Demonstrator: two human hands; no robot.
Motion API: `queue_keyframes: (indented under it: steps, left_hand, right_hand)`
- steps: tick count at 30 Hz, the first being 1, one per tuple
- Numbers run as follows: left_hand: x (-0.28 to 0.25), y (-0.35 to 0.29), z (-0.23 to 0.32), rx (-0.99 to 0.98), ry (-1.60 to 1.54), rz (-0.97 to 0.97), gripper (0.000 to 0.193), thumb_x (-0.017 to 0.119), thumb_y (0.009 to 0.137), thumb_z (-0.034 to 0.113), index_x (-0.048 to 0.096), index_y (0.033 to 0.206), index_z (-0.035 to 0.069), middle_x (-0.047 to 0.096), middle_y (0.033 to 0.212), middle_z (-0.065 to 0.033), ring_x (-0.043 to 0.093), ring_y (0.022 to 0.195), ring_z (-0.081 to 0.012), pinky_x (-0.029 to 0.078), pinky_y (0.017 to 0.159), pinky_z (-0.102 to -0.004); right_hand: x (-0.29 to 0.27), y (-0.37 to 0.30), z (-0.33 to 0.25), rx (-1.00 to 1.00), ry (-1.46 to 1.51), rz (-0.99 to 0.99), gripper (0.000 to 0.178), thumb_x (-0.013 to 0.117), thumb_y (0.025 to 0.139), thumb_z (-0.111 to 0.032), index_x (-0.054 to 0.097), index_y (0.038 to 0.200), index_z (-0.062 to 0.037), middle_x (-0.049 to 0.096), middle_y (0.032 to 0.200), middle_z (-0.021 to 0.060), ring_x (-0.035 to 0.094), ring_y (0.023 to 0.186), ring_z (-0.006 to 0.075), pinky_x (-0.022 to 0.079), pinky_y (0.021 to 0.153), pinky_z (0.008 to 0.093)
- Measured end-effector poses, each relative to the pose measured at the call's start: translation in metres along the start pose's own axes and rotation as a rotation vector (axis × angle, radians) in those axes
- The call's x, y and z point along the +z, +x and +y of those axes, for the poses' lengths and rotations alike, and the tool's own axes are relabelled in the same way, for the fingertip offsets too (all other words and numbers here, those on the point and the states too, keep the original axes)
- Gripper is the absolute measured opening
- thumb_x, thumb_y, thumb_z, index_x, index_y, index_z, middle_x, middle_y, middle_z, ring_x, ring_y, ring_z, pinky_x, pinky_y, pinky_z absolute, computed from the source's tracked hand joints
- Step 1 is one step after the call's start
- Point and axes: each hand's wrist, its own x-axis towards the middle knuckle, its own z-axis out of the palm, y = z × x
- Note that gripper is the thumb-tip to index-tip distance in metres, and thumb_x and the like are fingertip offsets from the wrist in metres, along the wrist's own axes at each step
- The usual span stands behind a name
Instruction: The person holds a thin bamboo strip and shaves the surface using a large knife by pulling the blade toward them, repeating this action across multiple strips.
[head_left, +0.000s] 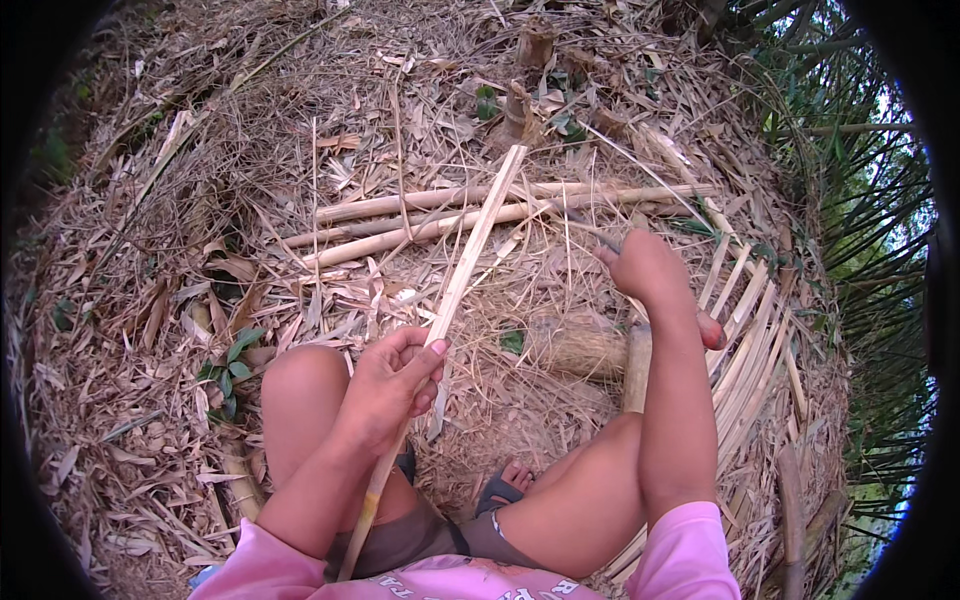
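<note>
My left hand [405, 375] is closed around a long pale bamboo strip [472, 255]. The strip slants from near my lap, where it has a yellowish joint, up to its far end above the bamboo poles. A thin piece [440, 405] hangs just below the fingers; whether it belongs to the same strip I cannot tell. My right hand [650, 268] grips a knife, whose dark blade [606, 240] points up and left toward the poles. The rounded reddish end of its handle [712, 331] shows past my forearm. Blade and strip are apart.
Several bamboo poles [430, 229] lie crosswise ahead. A thick log [575, 345] and an upright-looking bamboo piece [637, 365] sit between my knees and right arm. Split strips [745, 375] are heaped at the right. Stumps [518, 110] stand farther off; dry leaves cover the ground.
</note>
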Motion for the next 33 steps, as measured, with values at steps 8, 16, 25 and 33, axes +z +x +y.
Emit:
queue_keyframes:
  steps: [8,16,25,33]
  left_hand:
    - [-0.003,-0.002,-0.001,0.028,-0.042,0.005,0.016,0.058,0.098,0.017,0.056,0.105,0.004,0.058,0.076,-0.003,0.049,0.053,-0.0085,0.036,0.044,-0.0184]
    - [0.002,0.0,-0.002,0.013,-0.02,0.01,0.018,0.057,0.099,0.019,0.056,0.107,0.003,0.059,0.078,-0.0043,0.051,0.054,-0.0095,0.039,0.046,-0.0193]
    - [0.0,0.001,0.0,0.05,0.0,-0.003,0.019,0.053,0.1,0.017,0.053,0.111,0.001,0.063,0.083,-0.0079,0.055,0.055,-0.0111,0.042,0.047,-0.0204]
    - [0.005,-0.015,0.018,0.092,0.049,-0.065,0.02,0.049,0.102,0.018,0.048,0.11,0.0,0.067,0.089,-0.013,0.058,0.05,-0.0118,0.044,0.043,-0.0214]
  right_hand:
    - [0.023,0.002,0.006,-0.089,0.139,-0.939,0.048,0.054,0.098,-0.046,0.068,0.102,-0.0006,0.07,0.074,0.0109,0.068,0.062,0.0176,0.053,0.054,0.0315]
    - [0.053,0.024,0.009,-0.134,0.416,-0.112,0.049,0.046,0.102,-0.04,0.066,0.089,0.0032,0.065,0.065,0.0158,0.067,0.057,0.0234,0.052,0.055,0.0397]
    - [0.009,-0.022,-0.042,-0.259,0.724,0.158,0.045,0.052,0.099,-0.043,0.065,0.092,0.0001,0.062,0.067,0.0198,0.062,0.063,0.0358,0.045,0.059,0.0433]
    - [0.026,-0.075,-0.084,-0.683,0.58,0.065,0.057,0.053,0.094,-0.056,0.052,0.076,-0.0022,0.058,0.065,0.0181,0.064,0.064,0.0361,0.048,0.06,0.0469]
